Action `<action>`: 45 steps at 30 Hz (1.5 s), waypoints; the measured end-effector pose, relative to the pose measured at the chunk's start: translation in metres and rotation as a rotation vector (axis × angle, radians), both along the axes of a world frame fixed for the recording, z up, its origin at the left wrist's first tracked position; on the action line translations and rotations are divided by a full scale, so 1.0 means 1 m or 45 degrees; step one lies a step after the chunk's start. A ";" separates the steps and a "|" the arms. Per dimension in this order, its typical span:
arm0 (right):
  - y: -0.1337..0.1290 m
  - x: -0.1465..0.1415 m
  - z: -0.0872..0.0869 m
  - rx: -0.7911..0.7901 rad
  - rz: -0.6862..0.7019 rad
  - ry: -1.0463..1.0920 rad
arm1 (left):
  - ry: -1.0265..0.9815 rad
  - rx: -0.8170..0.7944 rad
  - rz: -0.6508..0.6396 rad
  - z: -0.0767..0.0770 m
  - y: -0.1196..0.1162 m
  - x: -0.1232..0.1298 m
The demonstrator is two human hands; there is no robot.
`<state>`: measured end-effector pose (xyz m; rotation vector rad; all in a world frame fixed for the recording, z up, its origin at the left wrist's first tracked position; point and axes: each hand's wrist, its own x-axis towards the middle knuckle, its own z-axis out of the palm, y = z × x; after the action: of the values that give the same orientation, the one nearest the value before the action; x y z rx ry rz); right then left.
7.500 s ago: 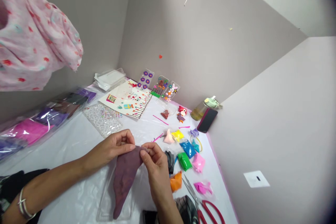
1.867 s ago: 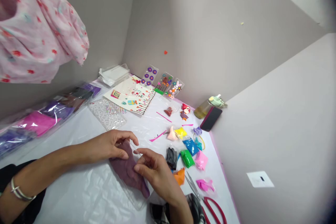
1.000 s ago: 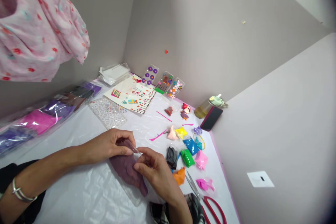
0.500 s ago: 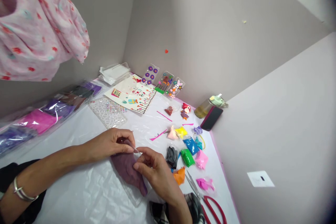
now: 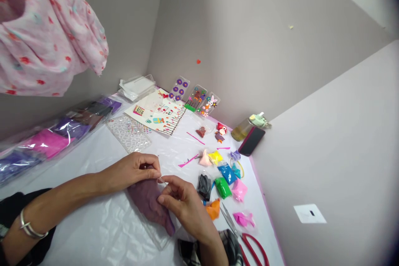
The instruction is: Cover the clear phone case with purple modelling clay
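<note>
Clay sheet (image 5: 146, 201) on plastic tray (image 5: 157, 239); scissors (image 5: 230, 224) to its right.

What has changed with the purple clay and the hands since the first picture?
The purple clay sheet has turned: its pointed end moved from lower left to lower right, and it lies on the clear plastic tray. The left hand and right hand let go of its top edge; their fingers now meet at a thin clear strip. The coloured clay packets and red-handled scissors stayed in place.
</note>
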<state>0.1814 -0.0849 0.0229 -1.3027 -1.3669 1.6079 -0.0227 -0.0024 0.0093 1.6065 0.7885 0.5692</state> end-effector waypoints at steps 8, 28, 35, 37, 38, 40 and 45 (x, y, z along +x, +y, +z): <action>0.002 0.000 -0.004 -0.005 -0.041 0.076 | -0.126 -0.229 -0.026 -0.004 0.002 0.000; 0.008 -0.005 -0.006 0.086 -0.351 0.529 | -0.521 -0.398 0.538 0.001 -0.011 0.009; 0.006 -0.004 -0.007 0.166 -0.410 0.304 | -0.126 -0.116 0.182 0.004 -0.008 0.007; 0.006 -0.001 -0.006 0.172 -0.402 0.298 | 0.002 -0.064 0.181 0.010 -0.006 0.007; 0.006 0.000 -0.006 0.178 -0.415 0.306 | 0.057 -0.035 0.179 0.015 -0.006 0.008; 0.006 0.000 -0.006 0.189 -0.449 0.325 | 0.160 0.096 0.181 0.024 -0.006 0.011; 0.008 0.000 -0.012 0.239 -0.470 0.294 | 0.281 0.301 0.124 0.034 -0.004 0.024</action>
<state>0.1809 -0.0769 0.0106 -1.1393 -1.0387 1.2986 0.0009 -0.0068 0.0434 1.8785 0.9969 0.5780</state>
